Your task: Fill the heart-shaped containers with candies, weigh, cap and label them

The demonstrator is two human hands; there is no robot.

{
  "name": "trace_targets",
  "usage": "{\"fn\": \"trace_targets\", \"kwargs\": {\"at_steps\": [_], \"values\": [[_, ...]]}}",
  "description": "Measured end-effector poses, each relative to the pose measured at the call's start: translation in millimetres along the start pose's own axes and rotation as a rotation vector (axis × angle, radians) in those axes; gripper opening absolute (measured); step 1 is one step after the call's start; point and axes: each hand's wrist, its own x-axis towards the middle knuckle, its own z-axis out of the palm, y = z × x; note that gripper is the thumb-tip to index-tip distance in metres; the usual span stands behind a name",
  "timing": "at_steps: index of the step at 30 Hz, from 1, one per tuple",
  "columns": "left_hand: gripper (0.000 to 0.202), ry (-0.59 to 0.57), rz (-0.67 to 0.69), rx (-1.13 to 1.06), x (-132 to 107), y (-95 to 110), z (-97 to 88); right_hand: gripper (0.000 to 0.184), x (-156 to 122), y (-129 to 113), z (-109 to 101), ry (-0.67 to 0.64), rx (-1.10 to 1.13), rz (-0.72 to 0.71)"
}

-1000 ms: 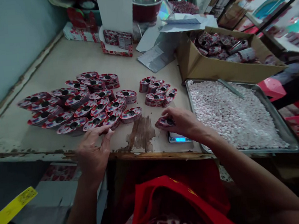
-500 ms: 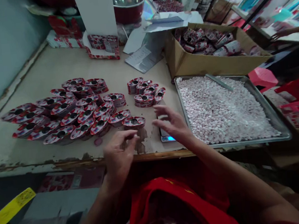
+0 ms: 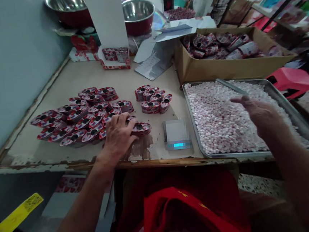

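Many packets (image 3: 71, 140) stand out, others lie in the box (image 3: 220, 67); left hand (image 3: 119, 131) spreads wide over packets, right hand (image 3: 262, 115), grip unclear, above plentiful pellets (image 3: 220, 124).

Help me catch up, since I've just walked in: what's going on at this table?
A person is working with both bare hands among small printed packs. The left hand is over the near right end of the large cluster of packs; its grip is hidden. The right hand is over a metal tray of small whitish pieces, near a metal strip. Between the hands sits a scale with a lit blue display.
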Motion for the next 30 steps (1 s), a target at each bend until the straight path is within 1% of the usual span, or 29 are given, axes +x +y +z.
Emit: {"fn": "trace_targets", "kwargs": {"at_steps": [1,2,3,5,6,7,9,11,12,13,15,17,19,20,22,24,27,30], "values": [[0.041,-0.023,0.043,0.01,-2.0,-11.3,2.4,0.037,1.4,-1.5,4.8,0.0,-0.052,0.027],[0.034,-0.028,0.088,0.004,-2.4,-16.4,5.7,0.04,-0.7,-7.0,14.5,0.005,-0.037,0.076],[0.029,-0.018,0.122,-0.013,-1.2,-15.8,9.2,0.041,-6.0,-15.7,28.0,0.025,0.035,0.111],[0.027,0.045,0.15,-0.089,6.4,-2.3,15.6,0.039,-23.0,-39.1,61.6,0.049,0.249,0.126],[0.027,0.086,0.142,-0.146,12.8,8.1,18.2,0.038,-32.8,-51.7,79.1,0.051,0.41,0.183],[0.028,0.128,0.13,-0.208,21.0,19.5,20.2,0.036,-42.0,-63.7,95.3,0.033,0.603,0.278],[0.028,0.205,0.151,-0.301,41.7,43.0,22.6,0.031,-55.0,-83.7,120.6,-0.071,0.974,0.532],[0.024,0.263,0.269,-0.306,65.8,65.0,23.8,0.034,-57.7,-96.1,133.3,-0.184,1.265,0.787],[0.022,0.289,0.345,-0.285,77.9,74.9,24.7,0.038,-55.5,-99.1,134.8,-0.22,1.383,0.877],[0.02,0.308,0.412,-0.263,89.4,84.1,26.5,0.041,-51.6,-100.1,133.6,-0.237,1.488,0.929],[0.021,0.316,0.495,-0.234,110.0,100.2,33.8,0.043,-41.2,-97.0,125.7,-0.203,1.653,0.939],[0.02,0.305,0.524,-0.216,126.2,113.8,45.4,0.039,-30.9,-88.6,114.8,-0.118,1.74,0.916],[0.018,0.295,0.533,-0.19,137.9,126.1,57.1,0.036,-22.8,-77.7,104.5,-0.055,1.765,0.927],[0.018,0.294,0.536,-0.177,142.1,131.9,61.4,0.035,-19.8,-72.1,100.0,-0.044,1.771,0.937],[0.019,0.293,0.549,-0.164,148.0,142.5,65.6,0.035,-15.6,-62.2,92.1,-0.059,1.789,0.942],[0.021,0.294,0.555,-0.175,152.0,151.2,66.1,0.035,-12.6,-54.5,85.3,-0.078,1.811,0.918],[0.021,0.298,0.542,-0.199,157.6,159.2,69.9,0.033,-8.2,-46.5,76.7,-0.071,1.8,0.916],[0.022,0.271,0.483,-0.215,163.9,162.3,82.0,0.033,-4.5,-39.8,70.6,-0.08,1.76,0.959]]}}
